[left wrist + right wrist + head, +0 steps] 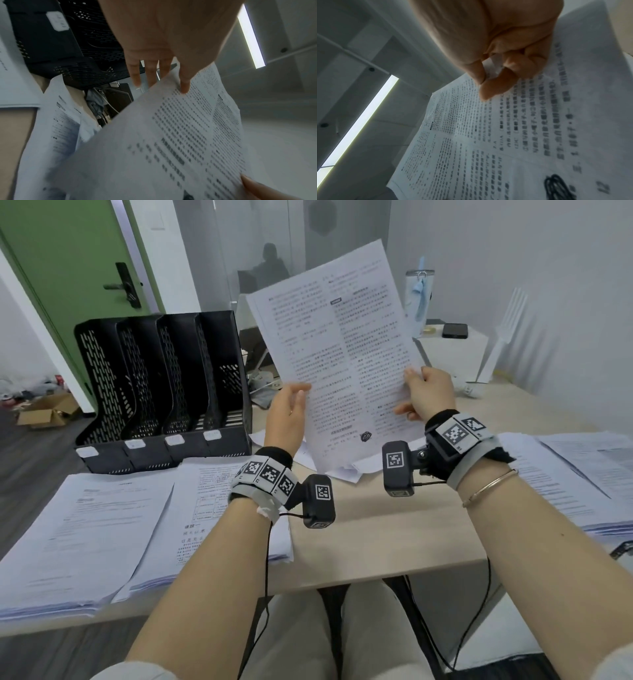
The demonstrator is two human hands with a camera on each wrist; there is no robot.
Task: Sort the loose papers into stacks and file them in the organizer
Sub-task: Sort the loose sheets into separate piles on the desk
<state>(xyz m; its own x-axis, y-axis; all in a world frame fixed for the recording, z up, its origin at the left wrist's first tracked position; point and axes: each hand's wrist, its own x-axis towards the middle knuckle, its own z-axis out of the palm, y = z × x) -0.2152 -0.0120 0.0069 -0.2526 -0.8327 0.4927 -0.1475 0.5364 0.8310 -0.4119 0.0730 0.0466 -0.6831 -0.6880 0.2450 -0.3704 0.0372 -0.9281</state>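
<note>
I hold a printed sheet (342, 354) upright above the table (376, 535), tilted to the left. My left hand (289, 412) takes its left edge, with the thumb on the printed face (185, 86) and the fingers straight behind. My right hand (428, 395) pinches the right edge between its thumb and curled fingers (505, 75). A black scribble marks the sheet's lower part (556, 186). The black mesh organizer (164, 378) stands at the back left with several slots that look empty. Paper stacks lie at the left (85, 535), at centre left (205, 508) and at the right (582, 474).
A few loose sheets (342, 470) lie under the held one. A white box (455, 350) at the back right carries a phone (454, 330) and a water bottle (419, 299). A green door (68, 268) and a cardboard box (44, 412) on the floor are at the left.
</note>
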